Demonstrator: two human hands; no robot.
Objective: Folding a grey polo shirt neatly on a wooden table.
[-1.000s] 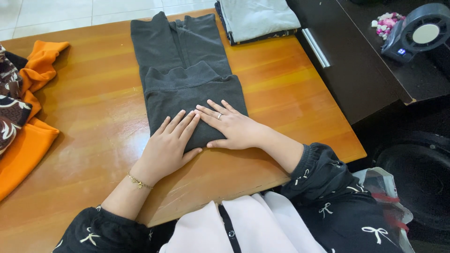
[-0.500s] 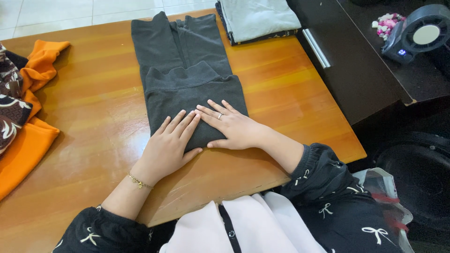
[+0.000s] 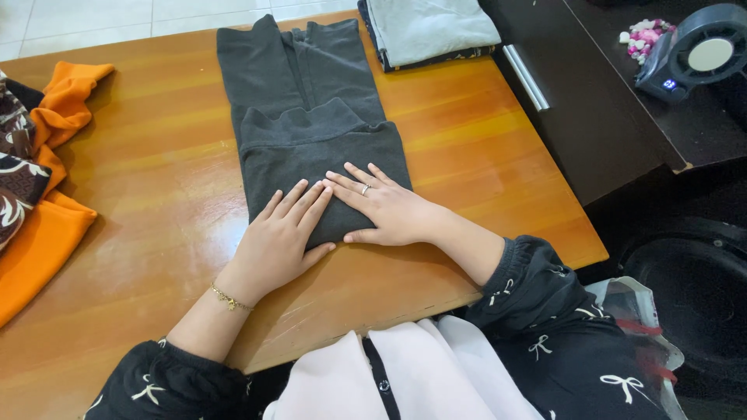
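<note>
A dark grey garment lies folded lengthwise on the wooden table, its near end doubled back over itself. My left hand rests flat on the near left corner of the fold, fingers spread. My right hand, with a ring on one finger, lies flat on the near right part, its fingertips touching those of the left hand. Neither hand grips anything.
A folded pale grey garment on a dark one sits at the table's far right corner. Orange cloth and a patterned brown fabric lie at the left edge. A dark cabinet with a small fan stands to the right.
</note>
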